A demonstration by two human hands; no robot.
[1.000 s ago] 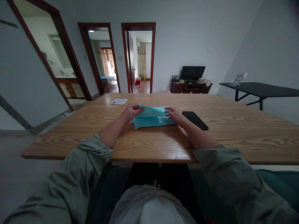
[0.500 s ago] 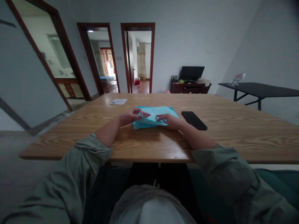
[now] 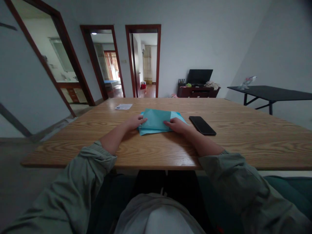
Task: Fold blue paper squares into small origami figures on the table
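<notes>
A folded teal sheet [image 3: 156,121], paper or thin cloth, lies flat in the middle of the wooden table [image 3: 243,143]. A darker layer covers most of it, with a paler strip showing at the right. My left hand [image 3: 135,123] rests against the sheet's left edge, its fingertips on the top layer. My right hand [image 3: 177,126] lies on the sheet's lower right part, its fingers pressing down. Both forearms reach forward from rolled grey-green sleeves.
A black smartphone [image 3: 202,125] lies just right of my right hand. A small printed paper slip [image 3: 123,106] sits near the far edge. Behind the table stand a dark sideboard with a monitor [image 3: 198,84] and a black table [image 3: 268,91].
The sheet's darker layer has come down flat over the paler part. My hands have moved apart from the middle to its two sides, and the sheet lies lower than one second ago.
</notes>
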